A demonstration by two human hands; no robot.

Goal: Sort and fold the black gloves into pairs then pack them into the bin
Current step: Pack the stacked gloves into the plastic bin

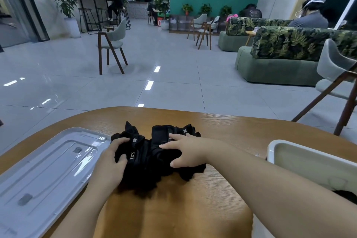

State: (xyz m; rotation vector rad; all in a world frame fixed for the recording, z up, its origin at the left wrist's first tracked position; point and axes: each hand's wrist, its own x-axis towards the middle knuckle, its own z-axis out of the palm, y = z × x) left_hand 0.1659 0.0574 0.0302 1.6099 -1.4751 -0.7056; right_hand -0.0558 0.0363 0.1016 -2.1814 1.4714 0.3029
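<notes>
Black gloves: a soft, messy pile in the middle of the table, with white "5.11" letters on one of them. I cannot tell how many gloves are in the pile.
Table: brown wood with a round edge. The pile sits near its middle.
Left hand: on the pile's 9 o'clock side. Its fingers are curled and squeeze the black cloth next to the white letters.
Right hand: lies on top of the pile at its 3 o'clock side. The fingers are spread apart and mostly straight, pressing down on the gloves. The thumb sticks out toward 6 o'clock.
Lid: a see-through plastic lid lying flat on the table at 9 o'clock from the pile. Its near corner is just beside the left hand.
Bin: a white bin with a pale inside, at 3 o'clock from the pile, well apart from it. The right arm crosses in front of it.
Chair: out on the grey floor at 11 o'clock, far from the table.
Sofa: green, with leafy cushions, at 2 o'clock.
</notes>
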